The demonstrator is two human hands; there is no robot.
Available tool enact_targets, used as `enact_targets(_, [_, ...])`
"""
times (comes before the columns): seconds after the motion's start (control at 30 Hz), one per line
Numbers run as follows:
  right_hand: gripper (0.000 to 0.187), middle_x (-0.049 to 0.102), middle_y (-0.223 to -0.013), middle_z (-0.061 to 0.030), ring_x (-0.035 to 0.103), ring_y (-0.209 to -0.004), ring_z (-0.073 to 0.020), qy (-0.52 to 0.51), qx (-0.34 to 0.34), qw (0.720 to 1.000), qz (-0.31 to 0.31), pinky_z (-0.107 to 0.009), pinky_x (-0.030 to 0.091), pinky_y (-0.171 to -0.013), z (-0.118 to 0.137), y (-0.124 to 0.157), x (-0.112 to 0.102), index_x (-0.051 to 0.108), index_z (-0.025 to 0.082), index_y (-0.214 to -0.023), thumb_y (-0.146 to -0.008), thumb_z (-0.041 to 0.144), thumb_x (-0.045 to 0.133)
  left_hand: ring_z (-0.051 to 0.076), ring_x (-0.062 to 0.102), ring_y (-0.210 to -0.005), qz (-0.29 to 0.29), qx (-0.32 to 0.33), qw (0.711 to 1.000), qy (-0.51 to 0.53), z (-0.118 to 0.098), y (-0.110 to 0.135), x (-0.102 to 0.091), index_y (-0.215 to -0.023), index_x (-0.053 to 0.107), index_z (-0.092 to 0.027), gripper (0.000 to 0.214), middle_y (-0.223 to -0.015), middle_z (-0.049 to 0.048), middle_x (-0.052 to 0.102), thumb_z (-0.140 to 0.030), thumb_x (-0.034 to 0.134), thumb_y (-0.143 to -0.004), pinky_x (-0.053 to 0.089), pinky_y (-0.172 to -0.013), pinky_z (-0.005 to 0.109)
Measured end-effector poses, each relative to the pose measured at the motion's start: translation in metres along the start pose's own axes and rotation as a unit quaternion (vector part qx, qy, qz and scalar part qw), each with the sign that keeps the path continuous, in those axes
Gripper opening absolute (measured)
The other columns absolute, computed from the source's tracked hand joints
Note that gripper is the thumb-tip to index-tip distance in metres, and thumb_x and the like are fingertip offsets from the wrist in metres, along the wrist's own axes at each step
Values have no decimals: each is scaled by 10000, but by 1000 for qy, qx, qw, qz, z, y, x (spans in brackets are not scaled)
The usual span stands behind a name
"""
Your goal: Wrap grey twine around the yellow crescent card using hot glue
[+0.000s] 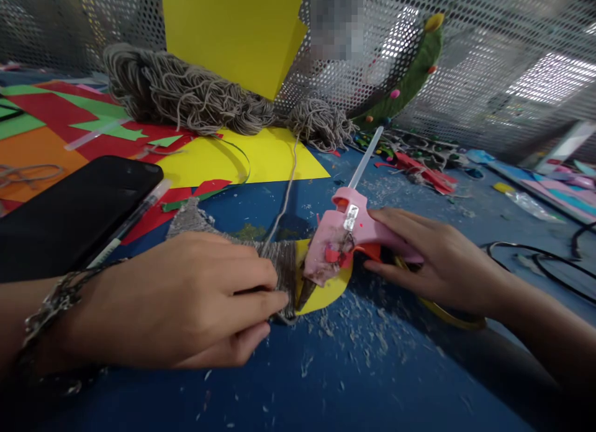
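My right hand [428,258] is wrapped round the handle of a pink glue gun [328,239] with an orange trigger. A clear glue stick [367,157] juts from its back end. The dark nozzle points down at a yellow cutout [333,292], beside the grey yarn [285,264] wound round part of it. My left hand [209,295] lies over the yarn-wrapped piece, fingers closed on it near the nozzle. A strand of yarn [288,190] runs from the wrapped part back to a grey yarn pile [321,121]. The palm side of my left hand is hidden.
A black phone [79,215] and a pen [125,230] lie at left, near red, green and orange paper scraps. Behind are a large yarn skein [181,90], yellow sheets [233,35] and a perforated metal screen [484,66]. A black cable [544,258] curls at right.
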State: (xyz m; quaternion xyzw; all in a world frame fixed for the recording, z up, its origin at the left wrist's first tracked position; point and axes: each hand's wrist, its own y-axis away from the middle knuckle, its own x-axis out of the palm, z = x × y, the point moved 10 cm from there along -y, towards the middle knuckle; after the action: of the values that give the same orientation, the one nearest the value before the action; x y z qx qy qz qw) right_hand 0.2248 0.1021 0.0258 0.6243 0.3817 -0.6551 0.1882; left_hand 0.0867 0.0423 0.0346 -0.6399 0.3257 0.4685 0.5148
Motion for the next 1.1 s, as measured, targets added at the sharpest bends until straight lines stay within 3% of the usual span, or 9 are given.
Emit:
enact_targets(0.17, [519, 583, -1185, -134, 602, -990, -299, -17, -4, 1000, 5, -437, 523, -741, 0, 2, 3, 332, 240, -1314, -856, 450, 458, 192, 608, -638, -8, -6, 1000, 3, 1, 0, -1, -842, 674, -162, 331, -794, 58, 679, -149, 345, -876, 480, -529, 325])
enact_targets(0.77, [307, 642, -1004, -159, 647, -820, -252, 47, -45, 998, -13, -353, 518, -617, 16, -7, -6, 428, 150, -1143, -901, 333, 382, 193, 595, -640, -49, -6, 998, 26, 1, 2, -7, -882, 687, -125, 313, -794, 44, 680, -132, 375, -887, 452, -534, 324])
enact_targets(0.93, [308, 635, -1004, -155, 637, -808, -248, 56, -33, 998, -5, -356, 503, -608, 11, -7, -4, 415, 154, -1145, -907, 345, 373, 192, 590, -628, -45, -15, 998, 29, 3, 3, -6, -884, 688, -127, 315, -797, 43, 678, -131, 373, -886, 449, -527, 328])
enact_targets(1.1, [211, 627, -921, -93, 619, -776, -218, 23, -3, 1000, 7, -332, 470, -571, 5, -8, -1, 424, 208, -1045, -912, 359, 363, 178, 583, -615, -47, -14, 999, 20, 2, 1, -7, -855, 687, -135, 344, -791, 40, 677, -117, 346, -894, 445, -524, 316])
